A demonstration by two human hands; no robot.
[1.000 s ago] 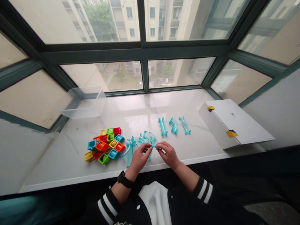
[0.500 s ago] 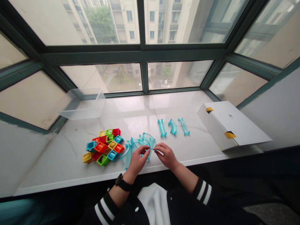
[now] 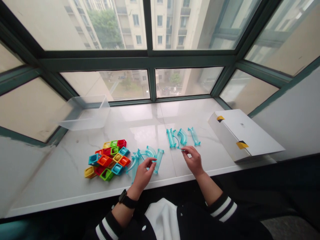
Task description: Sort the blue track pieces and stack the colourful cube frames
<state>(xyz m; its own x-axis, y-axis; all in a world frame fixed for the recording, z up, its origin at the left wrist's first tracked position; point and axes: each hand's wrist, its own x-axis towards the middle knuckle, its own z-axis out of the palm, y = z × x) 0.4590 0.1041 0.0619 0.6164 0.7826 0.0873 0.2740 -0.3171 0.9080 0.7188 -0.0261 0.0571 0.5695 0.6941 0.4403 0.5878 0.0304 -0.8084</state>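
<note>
My right hand [image 3: 193,161] pinches the end of a curved translucent blue track piece [image 3: 177,141], which is held between a straight track piece [image 3: 171,138] and a wide curved track piece [image 3: 183,137]. A slightly wavy track piece [image 3: 194,136] lies at the right end of that row. Over the near edge of a loose pile of similar blue track pieces [image 3: 150,151] hovers my left hand [image 3: 144,171], its thumb and fingers a little apart with nothing seen between them. One straight piece [image 3: 159,160] lies just right of the left fingers, and the hand hides part of the pile.
Left of the blue pile sits a cluster of coloured hollow blocks [image 3: 107,160]. A clear plastic bin [image 3: 86,121] stands at the back left by the window. A white box [image 3: 245,133] with yellow-and-black tape is at the right. The white sill [image 3: 75,191] ends just before my body.
My right hand has moved right, away from my left hand, carrying the curved track piece to the row. My left hand has let go and stays by the pile. The view has shifted slightly.
</note>
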